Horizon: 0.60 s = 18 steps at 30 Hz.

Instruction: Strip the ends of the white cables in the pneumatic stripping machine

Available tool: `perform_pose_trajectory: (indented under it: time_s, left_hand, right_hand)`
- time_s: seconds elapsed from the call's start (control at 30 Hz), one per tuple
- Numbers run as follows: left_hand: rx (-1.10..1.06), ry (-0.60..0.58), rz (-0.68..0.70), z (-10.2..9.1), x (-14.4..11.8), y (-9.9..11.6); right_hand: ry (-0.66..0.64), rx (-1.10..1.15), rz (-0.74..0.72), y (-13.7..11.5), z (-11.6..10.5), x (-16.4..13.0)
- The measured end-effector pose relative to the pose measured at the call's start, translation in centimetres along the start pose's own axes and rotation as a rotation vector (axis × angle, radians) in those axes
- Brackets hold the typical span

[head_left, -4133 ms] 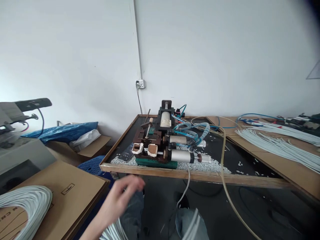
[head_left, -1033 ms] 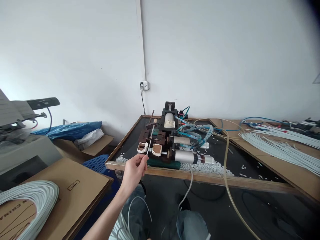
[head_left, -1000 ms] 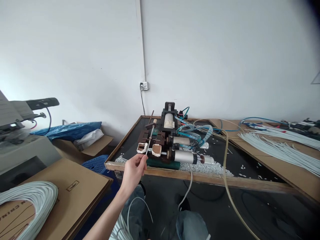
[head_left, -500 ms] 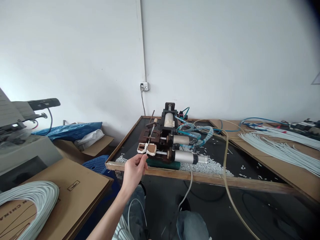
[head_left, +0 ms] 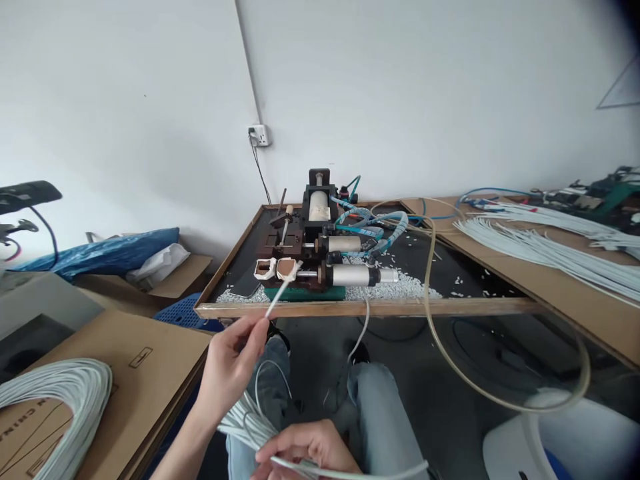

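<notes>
Between thumb and fingertips my left hand (head_left: 233, 363) pinches a thin white wire (head_left: 278, 298). Its free end slants up in front of the machine's wrapped jaws (head_left: 287, 269). The machine (head_left: 320, 240), with silver air cylinders, stands near the table's front edge. Low in view, my right hand (head_left: 320, 445) is closed around white wire, and one strand (head_left: 385, 475) sticks out to the right. A bundle of white wires (head_left: 245, 423) lies across my lap beside the right hand. Whether the two hands hold the same wire is hidden.
Small white offcuts (head_left: 400, 285) litter the wood-edged table (head_left: 360, 307). Long white wires (head_left: 530, 247) lie on cardboard at right. A coil (head_left: 90, 393) rests on stacked cardboard (head_left: 165, 340) at left. A yellowish hose (head_left: 430, 273) hangs over the edge, above a white bucket (head_left: 595, 427).
My left hand has drawn back from the jaws, down and left, bringing the wire end out in front of them. My right hand has come into view. The camera view has shifted.
</notes>
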<state>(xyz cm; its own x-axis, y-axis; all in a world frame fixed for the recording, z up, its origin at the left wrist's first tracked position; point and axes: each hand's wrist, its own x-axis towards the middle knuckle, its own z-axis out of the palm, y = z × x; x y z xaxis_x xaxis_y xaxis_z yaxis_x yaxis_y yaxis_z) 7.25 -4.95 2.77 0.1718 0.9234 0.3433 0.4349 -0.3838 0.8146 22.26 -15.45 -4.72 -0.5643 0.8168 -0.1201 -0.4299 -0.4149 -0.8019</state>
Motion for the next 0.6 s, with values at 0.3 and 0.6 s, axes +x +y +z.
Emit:
perform_pose_trajectory:
  time_s: [0.3,0.6]
  left_hand:
    - [0.163,-0.619,0.187,-1.4,-3.6,2.6]
    - [-0.164,-0.472,-0.166,-1.5,-2.5,2.6]
  right_hand:
    - [-0.048,-0.054,-0.039,-2.2,2.6,1.3]
    - [-0.048,-0.119,0.032,-1.4,1.1,3.0]
